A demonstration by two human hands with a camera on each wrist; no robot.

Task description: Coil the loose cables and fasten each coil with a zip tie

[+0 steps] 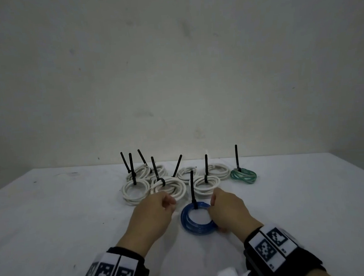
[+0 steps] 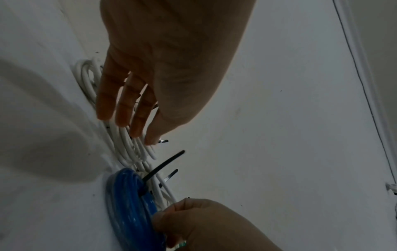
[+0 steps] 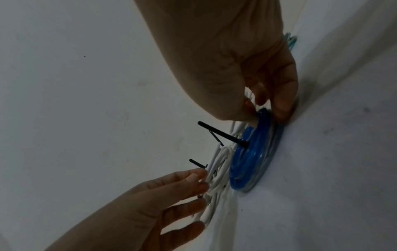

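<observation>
From above, the blue coil (image 1: 197, 219) lies flat on the tabletop (image 1: 300, 205), zip tie (image 1: 192, 187) upright, right hand (image 1: 229, 210) pinching its rim. Left wrist view: left hand (image 2: 163, 71) fingers loosely spread. Right wrist view: white coils (image 3: 217, 171) beside it

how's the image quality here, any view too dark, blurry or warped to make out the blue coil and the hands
Head view: dim but even light, wide-angle bend at the table edge, blue coil sharp. Left wrist view: left hand shadowed, fingers slightly blurred, strongly tilted. Right wrist view: right hand dark and backlit, the coil and its zip tie readable.
</observation>
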